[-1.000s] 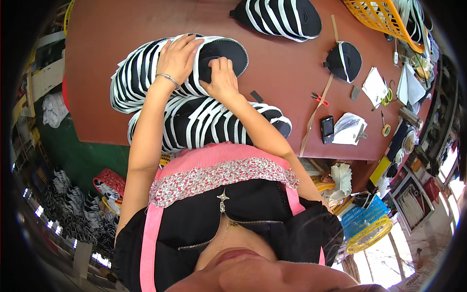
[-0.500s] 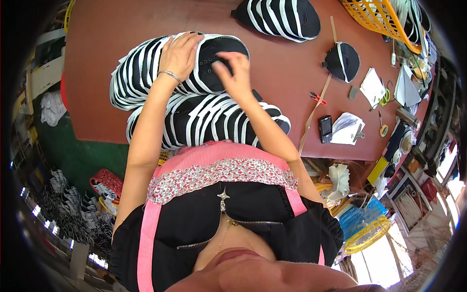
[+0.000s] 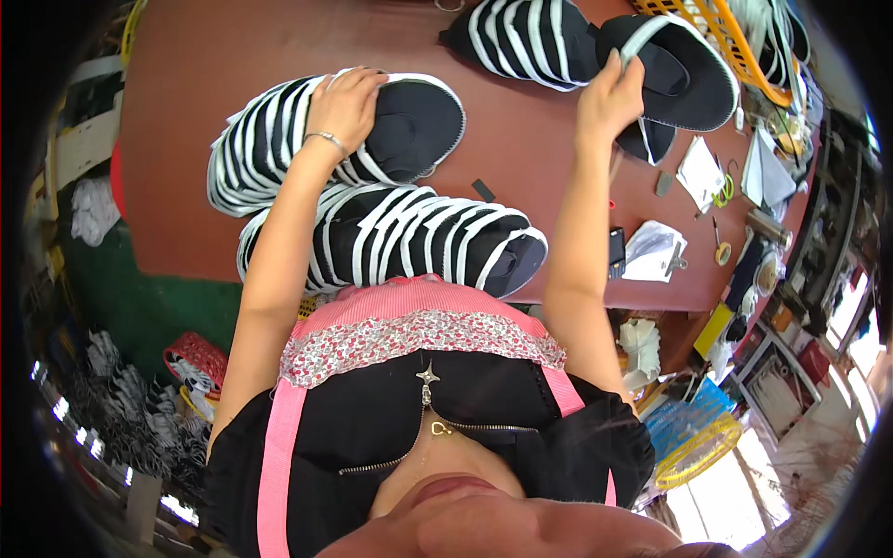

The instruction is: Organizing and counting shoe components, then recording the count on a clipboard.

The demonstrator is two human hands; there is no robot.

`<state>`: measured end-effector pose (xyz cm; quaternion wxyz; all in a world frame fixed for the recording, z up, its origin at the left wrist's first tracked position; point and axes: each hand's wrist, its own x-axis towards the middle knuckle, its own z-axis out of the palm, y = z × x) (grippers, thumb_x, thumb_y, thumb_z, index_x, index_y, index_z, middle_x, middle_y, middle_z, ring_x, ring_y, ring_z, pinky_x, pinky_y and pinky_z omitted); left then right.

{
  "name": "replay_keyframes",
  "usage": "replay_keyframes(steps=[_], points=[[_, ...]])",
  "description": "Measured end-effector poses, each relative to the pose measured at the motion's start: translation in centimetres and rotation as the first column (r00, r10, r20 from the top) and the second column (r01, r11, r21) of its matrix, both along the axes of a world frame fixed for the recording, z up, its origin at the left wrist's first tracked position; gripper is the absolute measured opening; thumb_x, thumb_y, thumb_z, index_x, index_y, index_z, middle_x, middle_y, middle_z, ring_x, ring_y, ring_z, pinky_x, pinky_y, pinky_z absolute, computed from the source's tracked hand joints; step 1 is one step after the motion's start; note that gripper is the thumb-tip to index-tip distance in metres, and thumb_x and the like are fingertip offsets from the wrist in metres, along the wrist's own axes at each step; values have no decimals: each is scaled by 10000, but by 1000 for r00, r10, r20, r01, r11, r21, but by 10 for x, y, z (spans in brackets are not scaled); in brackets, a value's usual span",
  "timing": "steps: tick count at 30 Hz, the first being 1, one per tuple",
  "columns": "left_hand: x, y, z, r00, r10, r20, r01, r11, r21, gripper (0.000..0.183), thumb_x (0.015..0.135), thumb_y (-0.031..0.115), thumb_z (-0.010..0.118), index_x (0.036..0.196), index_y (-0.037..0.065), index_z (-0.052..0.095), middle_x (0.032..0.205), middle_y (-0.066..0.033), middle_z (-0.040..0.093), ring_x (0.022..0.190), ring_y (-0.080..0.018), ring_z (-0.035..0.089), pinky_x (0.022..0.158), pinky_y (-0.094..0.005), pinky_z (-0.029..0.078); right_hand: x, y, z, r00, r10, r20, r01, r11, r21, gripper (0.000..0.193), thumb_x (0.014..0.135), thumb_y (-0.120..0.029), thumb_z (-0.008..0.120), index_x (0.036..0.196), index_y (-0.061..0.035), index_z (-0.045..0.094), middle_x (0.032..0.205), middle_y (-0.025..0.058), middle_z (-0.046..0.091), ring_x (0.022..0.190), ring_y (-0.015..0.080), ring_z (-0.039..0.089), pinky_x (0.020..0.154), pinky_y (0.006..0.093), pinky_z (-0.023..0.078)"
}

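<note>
Black shoe uppers with white edging stand nested in rows on the reddish-brown table (image 3: 539, 177). My left hand (image 3: 344, 113) lies with fingers stretched out over the left row (image 3: 270, 139), beside its rounded black front piece (image 3: 414, 126). At the upper right, my right hand (image 3: 609, 102) pinches the white edge of a single shoe upper (image 3: 709, 86). That upper is apart from the left row and close to the right end of the far row (image 3: 521, 42). Another nested row (image 3: 419, 237) sits along the near table edge, against my apron.
A yellow basket (image 3: 744, 46) stands at the far right corner. Along the right side lie a smaller black piece (image 3: 651, 139), papers with a clip (image 3: 654, 251), a dark handheld device (image 3: 617, 251), green scissors (image 3: 725, 191) and a tape roll (image 3: 723, 252). A small dark scrap (image 3: 483, 191) lies mid-table.
My right hand has moved from the left row to the upper right, carrying a shoe upper. The left hand has stayed on its row, whose front piece now looks plain, without eyelets.
</note>
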<state>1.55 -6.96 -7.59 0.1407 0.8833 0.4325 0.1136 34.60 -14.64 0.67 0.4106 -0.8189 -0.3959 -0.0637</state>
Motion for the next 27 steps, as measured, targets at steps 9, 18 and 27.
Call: replay_keyframes(steps=[9, 18, 27], points=[[-18, 2, -1, 986, -43, 161, 67, 987, -146, 287, 1022, 240, 511, 1256, 166, 660, 1311, -53, 672, 1291, -258, 573, 1158, -515, 337, -97, -2, -84, 945, 317, 85, -320, 947, 28, 363, 851, -219, 752, 1106, -5, 607, 1016, 187, 592, 953, 379, 558, 847, 469, 438], [-12, -6, -7, 992, -29, 122, 40, 996, -82, 272, 1012, 275, 534, 1218, 163, 673, 1310, -33, 672, 1318, -246, 555, 1168, -521, 321, -165, -48, -130, 209, 240, -948, -436, 891, 129, 189, 959, -146, 647, 1061, 11, 623, 1062, 175, 724, 913, 263, 720, 799, 351, 568], [-7, -4, -10, 995, -24, 99, 27, 999, -32, 284, 1007, 248, 550, 1245, 162, 680, 1298, -61, 678, 1286, -265, 580, 1139, -523, 368, -182, -58, -111, 739, 591, -322, -667, 709, -229, 656, 771, -333, 863, 1229, 22, 557, 1191, 196, 585, 1143, 342, 567, 928, 420, 523]])
